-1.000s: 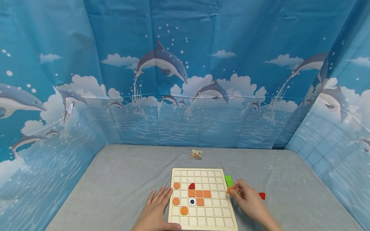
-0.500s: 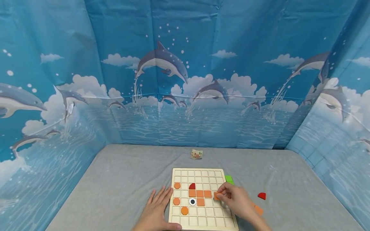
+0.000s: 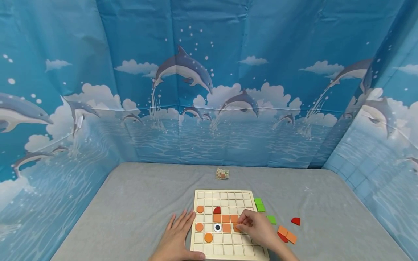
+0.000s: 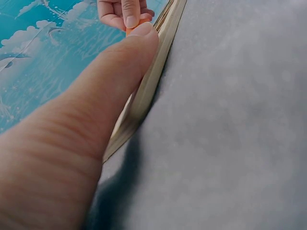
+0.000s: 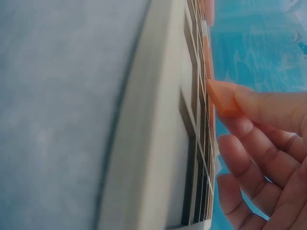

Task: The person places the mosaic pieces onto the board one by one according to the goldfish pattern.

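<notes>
A pale wooden grid board (image 3: 228, 249) lies on the grey cloth. Between thumb and fingers, my right hand (image 3: 258, 226) pinches an orange square tile (image 5: 222, 98) low over the board, just right of another orange tile (image 3: 226, 228). In the right wrist view the tile tilts against the grid, its other fingers loosely curled. My left hand (image 3: 176, 237) rests flat with straight fingers along the board's left edge, its thumb (image 4: 115, 72) on the near left corner. On the board sit orange discs (image 3: 208, 237), a red quarter piece (image 3: 217, 210) and a white disc with a black dot (image 3: 217, 228).
Right of the board lie green squares (image 3: 259, 205), another green piece (image 3: 271, 219), a red quarter piece (image 3: 295, 221) and orange tiles (image 3: 291, 237) overlapping a red one. A small printed grid card (image 3: 222, 174) lies beyond the board. Dolphin-print curtains (image 3: 209, 137) enclose the cloth.
My right hand has carried the orange tile left from beside the board to over the grid, uncovering loose pieces at right. My left hand has stayed in place.
</notes>
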{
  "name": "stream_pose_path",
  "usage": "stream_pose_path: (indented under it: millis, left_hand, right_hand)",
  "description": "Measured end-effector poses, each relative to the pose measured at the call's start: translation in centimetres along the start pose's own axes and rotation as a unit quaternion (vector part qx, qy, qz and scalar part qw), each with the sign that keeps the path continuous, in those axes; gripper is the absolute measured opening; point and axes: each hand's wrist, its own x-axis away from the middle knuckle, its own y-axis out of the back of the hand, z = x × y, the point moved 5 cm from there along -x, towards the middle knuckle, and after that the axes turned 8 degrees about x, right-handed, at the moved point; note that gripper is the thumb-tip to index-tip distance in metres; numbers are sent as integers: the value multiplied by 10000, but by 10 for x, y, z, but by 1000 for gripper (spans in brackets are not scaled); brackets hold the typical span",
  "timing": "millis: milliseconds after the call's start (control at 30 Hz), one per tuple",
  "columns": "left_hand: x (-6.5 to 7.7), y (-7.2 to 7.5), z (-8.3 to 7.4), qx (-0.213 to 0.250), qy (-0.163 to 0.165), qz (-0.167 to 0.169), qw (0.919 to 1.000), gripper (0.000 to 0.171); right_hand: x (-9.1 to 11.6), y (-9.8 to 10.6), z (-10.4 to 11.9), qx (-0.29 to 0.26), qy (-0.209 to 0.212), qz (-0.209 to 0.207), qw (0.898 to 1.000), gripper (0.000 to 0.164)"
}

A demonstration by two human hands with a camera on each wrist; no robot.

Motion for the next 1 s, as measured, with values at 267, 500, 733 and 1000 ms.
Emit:
stream_pose_path:
  millis: [267,500,733,1000]
  left_hand:
    - [1,2,-2,34,-22,-25,10000,123]
    - [1,1,-2,52,13,18,10000,124]
    - [1,1,0,76,12,14,10000,124]
    - [0,0,0,46,-20,0,10000,123]
  right_hand:
    - [-2,-4,0,27,-96,154,9998,14]
    - [-4,-6,-3,3,-155,280,9995,11]
    - [-6,-5,0,165,-195,260,9993,11]
    - [-6,-8,-1,384,-248,246,9987,11]
